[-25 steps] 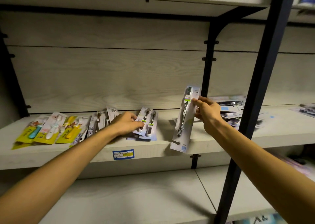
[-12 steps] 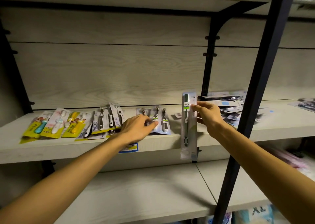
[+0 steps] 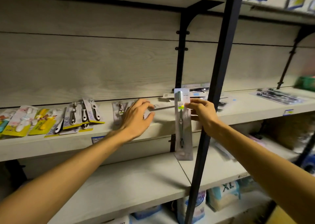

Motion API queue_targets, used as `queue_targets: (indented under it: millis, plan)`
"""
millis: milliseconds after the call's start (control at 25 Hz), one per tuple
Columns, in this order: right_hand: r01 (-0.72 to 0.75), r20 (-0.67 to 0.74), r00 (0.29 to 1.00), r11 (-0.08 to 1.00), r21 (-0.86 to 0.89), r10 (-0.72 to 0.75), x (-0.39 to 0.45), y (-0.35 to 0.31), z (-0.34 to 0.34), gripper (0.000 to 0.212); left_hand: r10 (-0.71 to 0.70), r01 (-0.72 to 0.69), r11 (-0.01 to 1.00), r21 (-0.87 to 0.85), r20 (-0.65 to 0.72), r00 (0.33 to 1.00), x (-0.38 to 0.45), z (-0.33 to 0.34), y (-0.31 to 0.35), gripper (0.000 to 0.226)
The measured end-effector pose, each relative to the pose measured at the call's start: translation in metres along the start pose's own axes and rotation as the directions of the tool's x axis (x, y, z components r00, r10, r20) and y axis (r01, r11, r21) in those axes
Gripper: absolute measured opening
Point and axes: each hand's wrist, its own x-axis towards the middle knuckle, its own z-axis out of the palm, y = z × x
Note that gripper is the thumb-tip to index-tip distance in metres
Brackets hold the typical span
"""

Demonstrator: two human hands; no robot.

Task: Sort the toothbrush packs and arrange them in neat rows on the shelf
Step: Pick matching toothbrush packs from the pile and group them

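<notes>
My right hand (image 3: 203,112) pinches the upper part of a long grey toothbrush pack (image 3: 183,130), which hangs upright in front of the shelf (image 3: 51,147) edge. My left hand (image 3: 136,118) lies with spread fingers on a pale two-brush pack (image 3: 120,110) flat on the shelf; whether it grips the pack is unclear. Further left lie grey packs with dark brushes (image 3: 83,114) and yellow children's packs (image 3: 25,121), overlapping in a loose row. More packs (image 3: 199,91) are piled behind the black post.
A black upright post (image 3: 213,104) stands just right of my right hand. Dark packs (image 3: 276,96) lie on the right shelf section. A bare lower shelf (image 3: 136,181) runs below, with bagged goods (image 3: 225,194) under it. Price labels (image 3: 97,139) sit on the shelf edge.
My left hand slid right along the shelf over the pale pack. The held pack turned upright and stayed in my right hand. The view shifted to the right.
</notes>
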Motion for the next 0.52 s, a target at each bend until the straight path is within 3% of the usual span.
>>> queue_targets:
  millis: [200, 440, 520]
  plan:
    - [0.035, -0.087, 0.996, 0.999, 0.016, -0.033, -0.008, -0.001, -0.080, 0.022, 0.332, -0.336, 0.941, 0.045, 0.078, 0.940, 0.010, 0.035, 0.063, 0.024]
    - [0.036, -0.193, 0.981, 0.999, 0.012, -0.033, 0.010, -0.002, -0.212, 0.026, 0.595, -0.606, 0.795, 0.032, 0.149, 0.790, 0.039, 0.119, 0.157, 0.019]
    - [0.049, -0.264, 0.964, 0.999, 0.017, -0.042, 0.026, -0.003, -0.265, 0.026, 0.603, -0.626, 0.779, 0.047, 0.220, 0.767, 0.056, 0.157, 0.197, 0.018]
